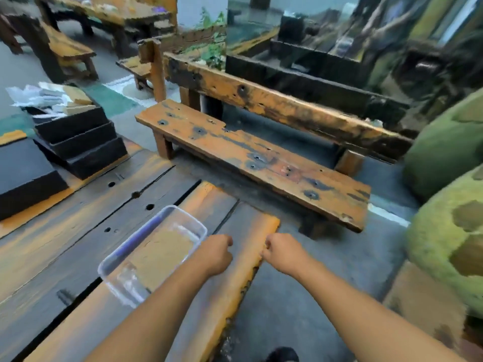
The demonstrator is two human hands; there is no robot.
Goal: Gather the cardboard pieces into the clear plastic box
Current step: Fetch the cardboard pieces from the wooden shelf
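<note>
The clear plastic box (115,262) lies on the dark wooden table (65,244), its long side running from near left to far right. A flat tan cardboard piece (163,253) lies inside it. My left hand (215,253) is curled into a fist just right of the box's far end, close to its rim; I cannot tell whether it touches. My right hand (281,253) is also fisted, at the table's orange right edge (257,231). Nothing is visible in either hand.
Black foam blocks (78,142) are stacked at the table's left, topped by white and tan scraps (55,99). A worn orange bench (256,163) stands beyond the table. Green mossy cushions (449,231) sit at the right. My shoe (283,355) shows on the concrete floor.
</note>
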